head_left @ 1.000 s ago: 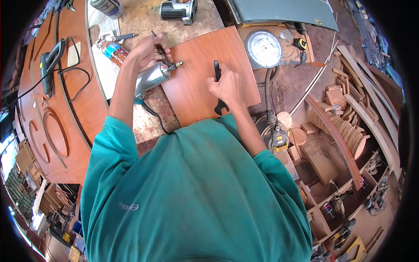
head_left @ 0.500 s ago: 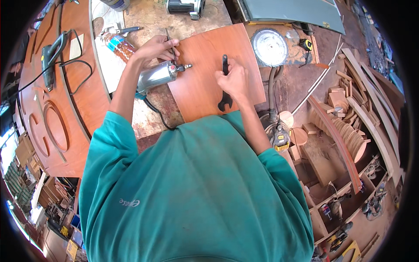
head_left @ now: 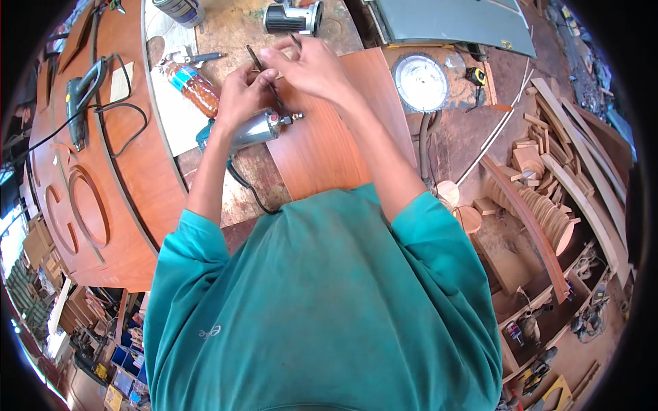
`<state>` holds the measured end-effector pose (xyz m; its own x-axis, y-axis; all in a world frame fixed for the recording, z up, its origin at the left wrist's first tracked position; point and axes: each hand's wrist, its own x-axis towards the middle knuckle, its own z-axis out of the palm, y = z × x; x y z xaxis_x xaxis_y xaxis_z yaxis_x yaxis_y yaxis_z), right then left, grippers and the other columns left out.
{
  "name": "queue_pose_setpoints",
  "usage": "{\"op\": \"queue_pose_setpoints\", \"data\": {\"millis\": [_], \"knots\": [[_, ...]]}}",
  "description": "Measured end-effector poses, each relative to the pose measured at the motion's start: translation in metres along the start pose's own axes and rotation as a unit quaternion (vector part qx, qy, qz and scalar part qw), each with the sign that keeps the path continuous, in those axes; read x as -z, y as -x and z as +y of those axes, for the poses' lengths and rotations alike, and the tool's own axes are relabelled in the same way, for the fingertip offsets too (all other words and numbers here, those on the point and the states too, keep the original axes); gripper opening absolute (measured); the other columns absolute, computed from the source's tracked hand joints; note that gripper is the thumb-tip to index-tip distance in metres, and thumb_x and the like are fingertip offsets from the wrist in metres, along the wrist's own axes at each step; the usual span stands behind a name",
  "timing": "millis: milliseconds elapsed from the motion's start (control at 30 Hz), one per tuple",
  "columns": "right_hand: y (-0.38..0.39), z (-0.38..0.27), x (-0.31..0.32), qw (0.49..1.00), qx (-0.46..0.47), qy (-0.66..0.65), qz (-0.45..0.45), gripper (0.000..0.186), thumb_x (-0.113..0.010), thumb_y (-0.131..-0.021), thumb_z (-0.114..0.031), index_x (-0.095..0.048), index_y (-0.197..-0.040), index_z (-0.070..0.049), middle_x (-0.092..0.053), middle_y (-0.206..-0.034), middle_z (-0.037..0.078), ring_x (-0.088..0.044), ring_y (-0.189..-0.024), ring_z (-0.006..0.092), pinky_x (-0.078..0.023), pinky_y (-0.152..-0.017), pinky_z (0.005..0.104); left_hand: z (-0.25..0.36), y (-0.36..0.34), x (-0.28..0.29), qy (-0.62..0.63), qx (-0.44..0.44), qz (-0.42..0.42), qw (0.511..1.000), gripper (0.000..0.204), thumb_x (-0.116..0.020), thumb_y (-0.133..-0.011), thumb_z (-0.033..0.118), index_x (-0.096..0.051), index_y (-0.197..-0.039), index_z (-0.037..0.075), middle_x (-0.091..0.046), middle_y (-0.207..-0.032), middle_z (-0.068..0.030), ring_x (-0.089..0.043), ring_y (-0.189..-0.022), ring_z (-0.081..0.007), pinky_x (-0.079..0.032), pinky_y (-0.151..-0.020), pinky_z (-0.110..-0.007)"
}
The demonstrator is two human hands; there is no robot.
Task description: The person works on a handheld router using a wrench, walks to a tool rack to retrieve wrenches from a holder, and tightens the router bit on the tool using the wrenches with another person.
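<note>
My left hand (head_left: 240,96) is closed round a slim dark bar-like tool (head_left: 253,56), seen nearly edge-on. Close beside it, the fingers of my right hand (head_left: 312,66) are closed on a black open-end wrench (head_left: 295,41); only one end of it shows. The two hands almost touch at the fingertips. Just below them lies a silver router motor (head_left: 255,131) on its side, its collet shaft (head_left: 295,117) pointing right over a brown wood-grain panel (head_left: 329,151). Part of the motor is hidden behind my left wrist.
Left of my hands lie a bottle of brown liquid (head_left: 195,91) and an adjustable wrench (head_left: 195,57). A router base (head_left: 295,18) and a tin (head_left: 179,9) stand farther back. On the right are a round white disc (head_left: 420,82), a tape measure (head_left: 475,77) and stacked wood offcuts (head_left: 541,161).
My right hand has moved left and away from me, from over the panel to beside my left hand, carrying the black wrench. My left hand has come slightly nearer.
</note>
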<state>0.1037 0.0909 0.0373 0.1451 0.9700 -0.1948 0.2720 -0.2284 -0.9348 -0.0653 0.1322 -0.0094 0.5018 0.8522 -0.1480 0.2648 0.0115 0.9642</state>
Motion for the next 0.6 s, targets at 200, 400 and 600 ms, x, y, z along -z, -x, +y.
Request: {"op": "queue_pose_setpoints", "data": {"millis": [200,400,600], "knots": [[-0.016,-0.013,-0.002,0.987,0.104,0.12,-0.014,0.042,-0.072,-0.077,-0.044,-0.069,-0.091,-0.006,-0.064,-0.061,0.008,-0.063,-0.059,0.0148,-0.048,-0.057,0.0314,0.034,0.025,-0.011,-0.222,-0.032,0.125,0.967,0.023,-0.074,-0.081,0.022,-0.07,-0.085,0.0,-0.069,-0.067,-0.0107,-0.066,-0.057,-0.0155,-0.051,-0.056,-0.029],[-0.035,-0.005,-0.013,0.976,0.095,0.191,-0.041,0.041,-0.063,-0.084,-0.037,-0.066,-0.079,0.003,-0.065,-0.068,0.018,-0.066,-0.069,0.0311,-0.051,-0.066,0.0418,0.045,0.016,-0.015,-0.319,-0.052,0.138,0.936,0.026,-0.072,-0.081,0.022,-0.07,-0.09,-0.002,-0.07,-0.072,-0.0138,-0.069,-0.065,-0.0186,-0.053,-0.062,-0.032],[-0.077,0.022,-0.025,0.961,0.026,0.239,-0.136,0.044,-0.054,-0.091,-0.036,-0.066,-0.083,0.005,-0.065,-0.07,0.02,-0.066,-0.075,0.0324,-0.05,-0.068,0.0434,0.025,-0.008,0.004,-0.171,0.075,-0.023,0.982,0.029,-0.068,-0.086,0.019,-0.064,-0.104,-0.005,-0.069,-0.08,-0.0056,-0.059,-0.062,-0.0121,-0.049,-0.057,-0.026]]}}
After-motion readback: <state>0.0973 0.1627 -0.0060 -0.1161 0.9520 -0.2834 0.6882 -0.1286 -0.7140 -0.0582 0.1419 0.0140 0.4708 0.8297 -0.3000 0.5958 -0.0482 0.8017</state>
